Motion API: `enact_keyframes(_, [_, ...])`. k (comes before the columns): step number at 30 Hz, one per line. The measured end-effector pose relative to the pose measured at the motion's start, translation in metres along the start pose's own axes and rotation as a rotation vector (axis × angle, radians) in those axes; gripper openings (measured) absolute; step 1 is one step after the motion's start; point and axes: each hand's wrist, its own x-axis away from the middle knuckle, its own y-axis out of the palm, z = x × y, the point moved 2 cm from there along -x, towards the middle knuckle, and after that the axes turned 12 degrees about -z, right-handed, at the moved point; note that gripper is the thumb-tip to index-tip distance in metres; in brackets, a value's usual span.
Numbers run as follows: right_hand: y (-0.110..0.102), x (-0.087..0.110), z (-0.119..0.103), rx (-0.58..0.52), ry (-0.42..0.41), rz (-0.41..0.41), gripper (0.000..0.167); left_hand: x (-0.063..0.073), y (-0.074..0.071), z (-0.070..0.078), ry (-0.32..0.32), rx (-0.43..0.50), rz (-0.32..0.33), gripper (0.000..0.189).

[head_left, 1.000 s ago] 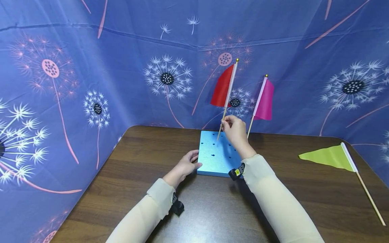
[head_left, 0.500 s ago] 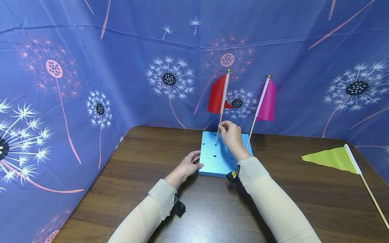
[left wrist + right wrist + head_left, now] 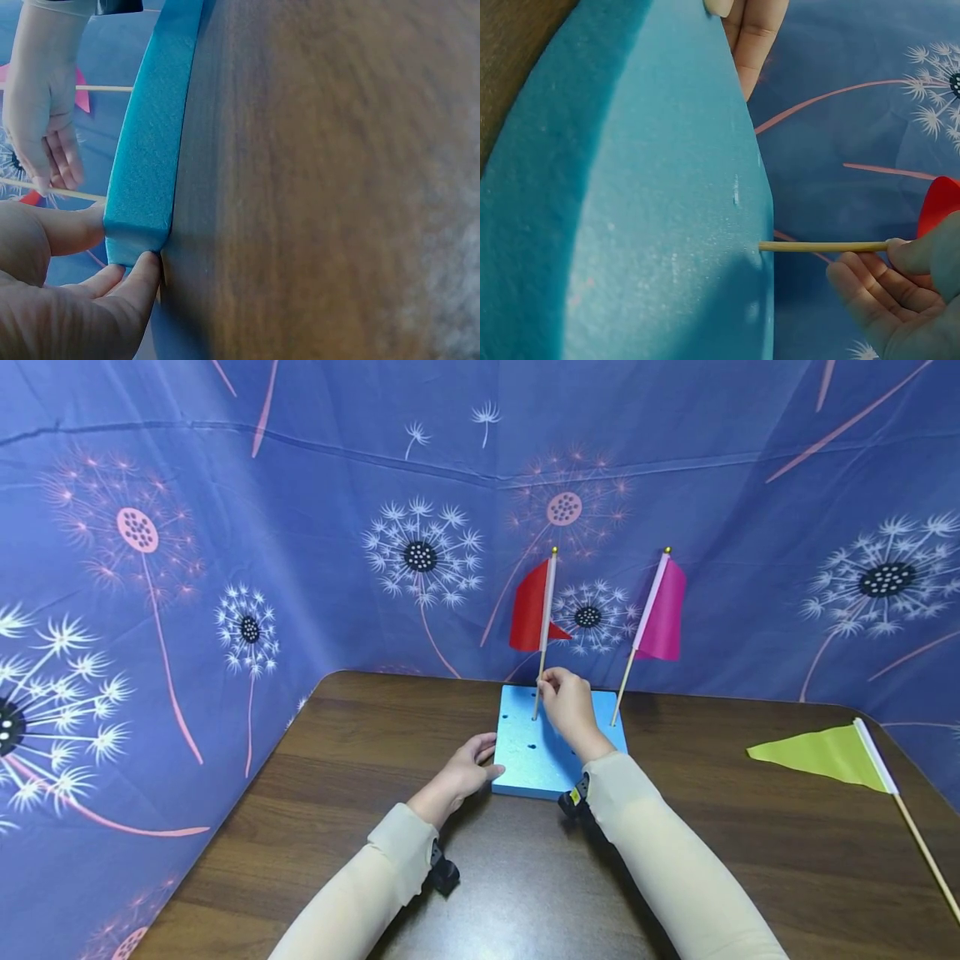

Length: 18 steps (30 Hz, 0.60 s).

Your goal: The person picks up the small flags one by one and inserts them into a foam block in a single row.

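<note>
Red flag (image 3: 529,610), pinched low by the right hand (image 3: 567,703), meets a board (image 3: 528,774) hole; left hand (image 3: 463,768) grips the board's near-left corner. Pink flag (image 3: 663,614) stands by its right edge; green flag (image 3: 828,756) lies near the tabletop's (image 3: 360,752) right edge.

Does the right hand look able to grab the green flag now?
Probably not yet: the right hand holds the red flag, though the green flag lies uncovered on the table.

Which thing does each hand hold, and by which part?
Right hand: the red flag, pinched on its wooden stick, below the cloth. Left hand: the perforated blue board, gripped at its left edge.
</note>
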Motion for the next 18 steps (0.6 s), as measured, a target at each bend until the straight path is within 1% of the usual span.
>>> enact_keyframes(10, [0.0041,-0.0026,0.0032,0.003,0.013,-0.010,0.018,-0.0001,-0.0001,-0.0009,0.000,0.007,0.002,0.056])
enact_keyframes(18, [0.0039,-0.0066,0.0035,0.012,0.049,-0.075,0.019,0.0005,0.0006,-0.0003,0.006,0.007,-0.001,0.057])
